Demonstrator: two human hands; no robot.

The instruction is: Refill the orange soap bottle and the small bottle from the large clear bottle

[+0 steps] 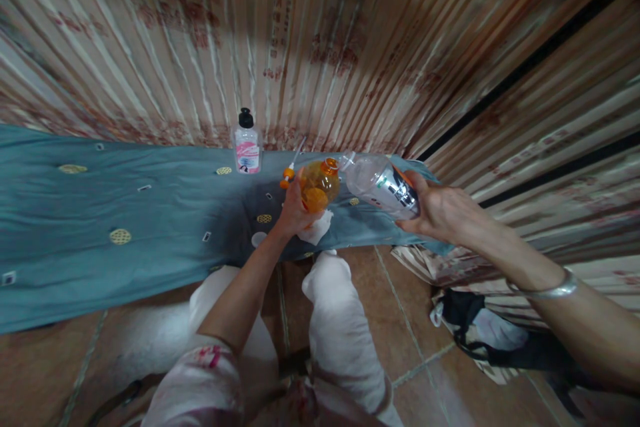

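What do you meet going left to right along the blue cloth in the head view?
Pink-labelled pump bottle → orange spray nozzle → left hand holding orange bottle → clear plastic bottle tilted toward it → right hand.

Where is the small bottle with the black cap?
The black-capped bottle stands on the teal cloth by the curtain, up-left of the left hand.

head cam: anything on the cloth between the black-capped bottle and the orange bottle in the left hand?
Yes: an orange pump head lies on the teal cloth between black-capped bottle and orange bottle, seen in head view.

No legible text on any label
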